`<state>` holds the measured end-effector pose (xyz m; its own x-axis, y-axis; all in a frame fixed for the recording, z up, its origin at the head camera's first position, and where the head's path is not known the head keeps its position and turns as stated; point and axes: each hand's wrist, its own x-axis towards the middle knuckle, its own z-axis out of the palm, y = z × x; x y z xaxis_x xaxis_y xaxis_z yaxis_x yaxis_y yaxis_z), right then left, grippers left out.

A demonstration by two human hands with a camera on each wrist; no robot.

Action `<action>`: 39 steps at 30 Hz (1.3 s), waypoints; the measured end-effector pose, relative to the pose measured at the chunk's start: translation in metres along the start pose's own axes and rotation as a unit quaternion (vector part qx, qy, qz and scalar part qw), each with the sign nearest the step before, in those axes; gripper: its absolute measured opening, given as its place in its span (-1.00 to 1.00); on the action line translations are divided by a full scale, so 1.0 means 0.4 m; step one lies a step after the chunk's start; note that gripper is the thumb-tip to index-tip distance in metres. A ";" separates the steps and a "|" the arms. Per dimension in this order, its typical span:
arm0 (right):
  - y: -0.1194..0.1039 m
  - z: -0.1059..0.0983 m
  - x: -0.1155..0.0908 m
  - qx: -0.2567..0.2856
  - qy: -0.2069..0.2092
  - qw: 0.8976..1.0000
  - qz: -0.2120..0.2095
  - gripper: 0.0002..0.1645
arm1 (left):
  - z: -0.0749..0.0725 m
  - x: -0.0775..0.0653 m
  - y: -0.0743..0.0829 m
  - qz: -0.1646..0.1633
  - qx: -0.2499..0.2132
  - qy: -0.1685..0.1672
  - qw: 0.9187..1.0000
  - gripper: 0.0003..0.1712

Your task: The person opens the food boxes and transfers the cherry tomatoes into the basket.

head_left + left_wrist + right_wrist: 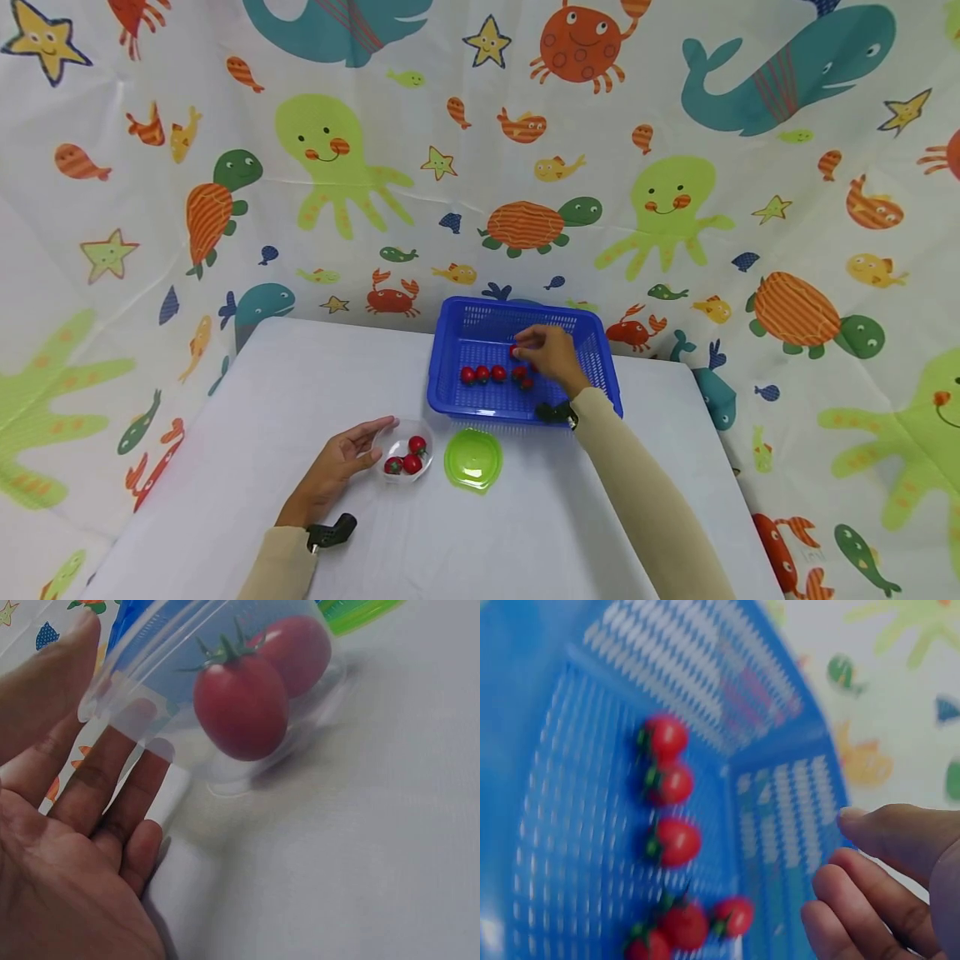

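A tomato [513,352] in the basket [480,413] is partly hidden by your right hand [552,354], fingers parted, holding nothing; contact is unclear. Your left hand [337,463] grips the bowl [392,442].

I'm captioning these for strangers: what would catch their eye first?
Probably the bright sea-creature cloth behind the table. Next, red tomatoes: some in the blue basket where the right hand reaches, three in the clear bowl the left hand holds, beside a green lid.
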<state>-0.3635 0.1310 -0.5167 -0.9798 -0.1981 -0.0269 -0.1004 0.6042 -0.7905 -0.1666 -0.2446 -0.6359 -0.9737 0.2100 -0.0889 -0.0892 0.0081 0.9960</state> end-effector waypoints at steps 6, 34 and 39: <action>-0.062 0.019 -0.063 0.017 0.004 0.998 -0.054 -0.79 | 0.001 -0.002 0.005 -0.002 -0.001 -0.002 1.000 -0.35; -0.189 0.156 -0.282 0.152 -0.068 0.977 -0.131 -0.73 | 0.014 0.000 0.018 0.033 0.103 -0.028 0.994 -0.08; -0.199 0.184 -0.311 0.160 -0.082 0.974 -0.135 -0.76 | 0.025 -0.005 0.016 0.054 0.143 -0.017 0.988 -0.08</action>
<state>-0.2210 0.0506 -0.4955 -0.8815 -0.4532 0.1325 -0.2663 0.2456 -0.9321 -0.1633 -0.2352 -0.6292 -0.9660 0.2583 0.0143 0.0835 0.2587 0.9623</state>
